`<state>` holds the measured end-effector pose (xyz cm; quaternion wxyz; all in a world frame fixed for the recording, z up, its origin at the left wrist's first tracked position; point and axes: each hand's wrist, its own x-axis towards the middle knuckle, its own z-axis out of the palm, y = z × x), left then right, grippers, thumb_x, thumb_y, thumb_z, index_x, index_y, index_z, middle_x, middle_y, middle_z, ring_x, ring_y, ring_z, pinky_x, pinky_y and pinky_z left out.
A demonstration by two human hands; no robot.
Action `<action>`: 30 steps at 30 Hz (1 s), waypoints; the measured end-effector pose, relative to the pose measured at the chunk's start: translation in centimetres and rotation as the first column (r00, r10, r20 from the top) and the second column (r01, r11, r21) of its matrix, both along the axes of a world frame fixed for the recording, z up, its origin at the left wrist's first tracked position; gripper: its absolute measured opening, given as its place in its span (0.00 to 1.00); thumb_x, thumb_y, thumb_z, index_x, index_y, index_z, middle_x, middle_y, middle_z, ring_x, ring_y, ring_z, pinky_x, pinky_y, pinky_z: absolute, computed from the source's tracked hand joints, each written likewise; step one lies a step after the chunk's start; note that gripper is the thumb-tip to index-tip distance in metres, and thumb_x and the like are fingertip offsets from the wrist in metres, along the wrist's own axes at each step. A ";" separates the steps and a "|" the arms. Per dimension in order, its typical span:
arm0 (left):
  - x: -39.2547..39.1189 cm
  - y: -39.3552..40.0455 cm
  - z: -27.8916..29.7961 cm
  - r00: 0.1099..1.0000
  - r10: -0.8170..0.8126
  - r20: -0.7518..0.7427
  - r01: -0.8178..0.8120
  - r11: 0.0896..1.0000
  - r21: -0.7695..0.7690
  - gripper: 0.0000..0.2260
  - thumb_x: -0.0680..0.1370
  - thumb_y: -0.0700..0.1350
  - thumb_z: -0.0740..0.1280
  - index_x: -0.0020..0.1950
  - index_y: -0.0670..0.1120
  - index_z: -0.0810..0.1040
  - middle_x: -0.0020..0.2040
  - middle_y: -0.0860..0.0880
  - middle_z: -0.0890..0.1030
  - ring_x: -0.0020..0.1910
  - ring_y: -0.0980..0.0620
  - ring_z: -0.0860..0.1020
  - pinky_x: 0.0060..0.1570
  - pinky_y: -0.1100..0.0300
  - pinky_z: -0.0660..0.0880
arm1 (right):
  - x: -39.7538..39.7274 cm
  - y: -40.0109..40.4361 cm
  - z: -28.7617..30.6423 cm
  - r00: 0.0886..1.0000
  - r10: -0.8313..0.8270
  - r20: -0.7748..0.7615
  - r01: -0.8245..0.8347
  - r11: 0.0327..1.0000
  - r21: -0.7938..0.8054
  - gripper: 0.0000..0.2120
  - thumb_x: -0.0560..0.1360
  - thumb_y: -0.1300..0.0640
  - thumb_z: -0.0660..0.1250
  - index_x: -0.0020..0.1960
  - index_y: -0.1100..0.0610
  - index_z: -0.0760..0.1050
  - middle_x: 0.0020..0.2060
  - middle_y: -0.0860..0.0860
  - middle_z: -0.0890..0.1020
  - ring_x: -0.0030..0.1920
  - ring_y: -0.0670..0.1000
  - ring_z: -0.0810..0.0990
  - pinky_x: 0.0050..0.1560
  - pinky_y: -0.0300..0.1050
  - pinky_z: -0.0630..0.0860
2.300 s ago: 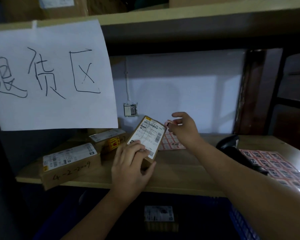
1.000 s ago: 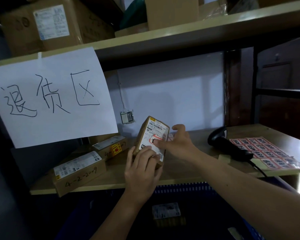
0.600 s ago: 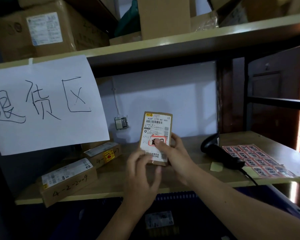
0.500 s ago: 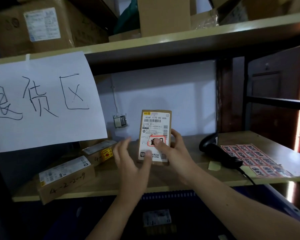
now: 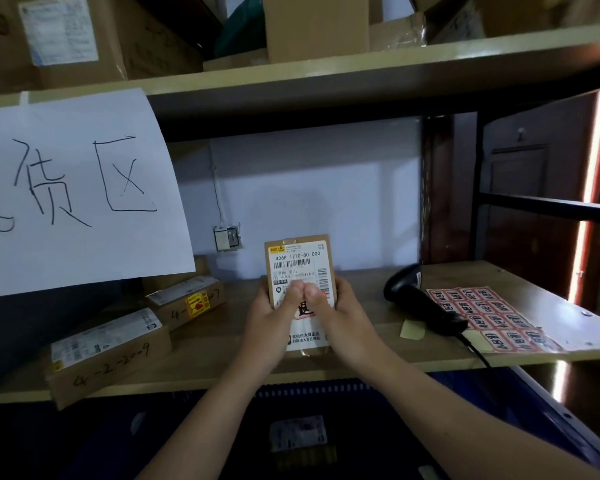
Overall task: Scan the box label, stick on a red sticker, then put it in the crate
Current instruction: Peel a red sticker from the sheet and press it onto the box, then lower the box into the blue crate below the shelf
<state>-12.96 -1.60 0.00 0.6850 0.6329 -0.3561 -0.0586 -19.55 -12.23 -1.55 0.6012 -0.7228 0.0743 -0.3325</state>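
Boxes: one held (image 5: pixel 300 261), two on shelf (image 5: pixel 108 355) (image 5: pixel 187 299) (one in crate (image 5: pixel 298 436)); one scanner (image 5: pixel 420 303).

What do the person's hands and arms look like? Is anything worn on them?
Both forearms are bare, with no sleeves in view. The left hand and right hand wear no gloves, and no rings, watch or bracelet are visible. Fingernails look short and unpainted.

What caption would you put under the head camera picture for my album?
Both hands, left hand and right hand, press a red sticker onto the box above the blue crate.
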 end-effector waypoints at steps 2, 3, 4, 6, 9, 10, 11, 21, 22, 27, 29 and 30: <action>0.2 -0.1 0.0 0.997 -0.080 0.004 0.079 0.994 0.077 0.16 0.76 0.52 0.65 0.63 0.52 0.73 0.53 0.55 0.82 0.45 0.59 0.83 0.36 0.68 0.77 | 0.0 -0.5 -0.3 0.999 -0.046 -0.016 0.046 0.999 0.014 0.22 0.80 0.44 0.58 0.67 0.58 0.67 0.52 0.44 0.80 0.48 0.39 0.81 0.37 0.27 0.75; 0.4 -0.1 -0.1 0.993 -0.122 -0.004 0.121 0.984 0.134 0.16 0.76 0.49 0.66 0.64 0.53 0.73 0.54 0.56 0.82 0.46 0.60 0.82 0.37 0.68 0.77 | 0.0 -0.8 -0.3 0.997 -0.074 -0.035 0.075 0.997 0.015 0.22 0.81 0.43 0.55 0.66 0.59 0.69 0.51 0.47 0.81 0.48 0.41 0.81 0.36 0.28 0.75; 0.7 0.0 -0.1 0.988 -0.155 -0.010 0.154 0.968 0.197 0.17 0.76 0.48 0.67 0.64 0.54 0.72 0.54 0.57 0.82 0.48 0.60 0.82 0.40 0.67 0.78 | 0.0 -1.2 -0.5 0.993 -0.101 -0.060 0.101 0.995 0.002 0.23 0.81 0.42 0.53 0.64 0.59 0.70 0.52 0.50 0.82 0.48 0.43 0.82 0.37 0.30 0.76; 1.1 0.1 -0.2 0.984 -0.175 0.004 0.166 0.942 0.293 0.19 0.75 0.49 0.69 0.65 0.57 0.70 0.57 0.57 0.81 0.52 0.58 0.81 0.46 0.63 0.78 | 0.1 -1.9 -0.8 0.989 -0.113 -0.093 0.111 0.993 -0.030 0.27 0.80 0.39 0.50 0.63 0.58 0.72 0.53 0.52 0.84 0.49 0.47 0.84 0.45 0.38 0.80; 1.0 -0.2 -0.3 0.988 -0.153 0.014 0.144 0.956 0.257 0.19 0.77 0.52 0.65 0.67 0.60 0.67 0.59 0.60 0.79 0.52 0.60 0.80 0.44 0.66 0.78 | -0.1 -2.2 -0.8 0.995 -0.059 -0.080 0.057 0.998 -0.029 0.26 0.79 0.41 0.58 0.70 0.56 0.66 0.59 0.50 0.82 0.55 0.47 0.83 0.55 0.45 0.80; 0.9 -0.4 -0.2 0.990 -0.142 0.019 0.133 0.960 0.244 0.19 0.79 0.53 0.62 0.68 0.62 0.64 0.59 0.62 0.78 0.52 0.61 0.80 0.44 0.68 0.77 | -0.1 -2.2 -0.8 0.996 -0.045 -0.072 0.041 0.998 -0.052 0.26 0.79 0.43 0.60 0.72 0.54 0.64 0.60 0.48 0.81 0.56 0.45 0.82 0.56 0.42 0.79; 0.8 -0.6 -0.2 0.991 -0.131 0.024 0.121 0.963 0.242 0.19 0.79 0.54 0.59 0.70 0.63 0.61 0.60 0.62 0.77 0.52 0.61 0.79 0.43 0.68 0.77 | -0.1 -2.2 -0.6 0.997 -0.040 -0.062 0.036 0.996 -0.077 0.23 0.80 0.45 0.61 0.72 0.52 0.64 0.60 0.46 0.81 0.56 0.43 0.82 0.55 0.39 0.78; 0.3 -2.5 -1.4 0.995 -0.013 0.101 0.004 0.996 0.085 0.17 0.82 0.53 0.52 0.70 0.57 0.60 0.61 0.54 0.76 0.46 0.65 0.80 0.37 0.68 0.77 | -0.3 -2.7 -0.5 0.999 -0.047 0.005 0.047 0.997 -0.067 0.15 0.82 0.48 0.58 0.67 0.50 0.70 0.56 0.47 0.84 0.54 0.44 0.84 0.56 0.45 0.80; 0.3 -2.5 -1.5 0.996 -0.013 0.092 0.003 0.994 0.107 0.18 0.82 0.53 0.53 0.72 0.57 0.58 0.64 0.53 0.76 0.46 0.64 0.80 0.37 0.68 0.77 | -0.4 -2.8 -0.4 0.999 -0.044 -0.009 0.043 0.997 -0.069 0.17 0.80 0.47 0.62 0.67 0.50 0.70 0.57 0.47 0.84 0.54 0.46 0.84 0.57 0.49 0.80; 1.1 0.9 -0.4 0.928 0.141 0.345 -0.239 0.936 0.259 0.49 0.72 0.55 0.71 0.74 0.61 0.33 0.77 0.55 0.51 0.70 0.56 0.61 0.67 0.53 0.66 | -2.8 -3.4 0.2 0.988 -0.016 -0.156 -0.035 0.948 -0.317 0.30 0.76 0.44 0.67 0.76 0.46 0.61 0.58 0.42 0.80 0.58 0.45 0.81 0.61 0.48 0.77; 1.0 2.9 0.4 0.854 0.064 0.517 -0.287 0.886 0.364 0.51 0.67 0.58 0.75 0.74 0.65 0.38 0.77 0.60 0.50 0.73 0.57 0.55 0.69 0.51 0.58 | -4.2 -3.2 0.8 0.980 -0.008 -0.200 -0.084 0.891 -0.447 0.32 0.77 0.42 0.64 0.78 0.47 0.58 0.60 0.43 0.79 0.58 0.44 0.80 0.61 0.44 0.77; 0.8 3.8 0.8 0.832 -0.003 0.554 -0.261 0.880 0.397 0.51 0.65 0.59 0.76 0.75 0.65 0.42 0.76 0.60 0.54 0.72 0.59 0.57 0.68 0.53 0.60 | -4.9 -3.0 1.2 0.974 -0.009 -0.227 -0.113 0.847 -0.519 0.32 0.77 0.41 0.63 0.78 0.46 0.58 0.60 0.44 0.79 0.57 0.44 0.81 0.60 0.43 0.77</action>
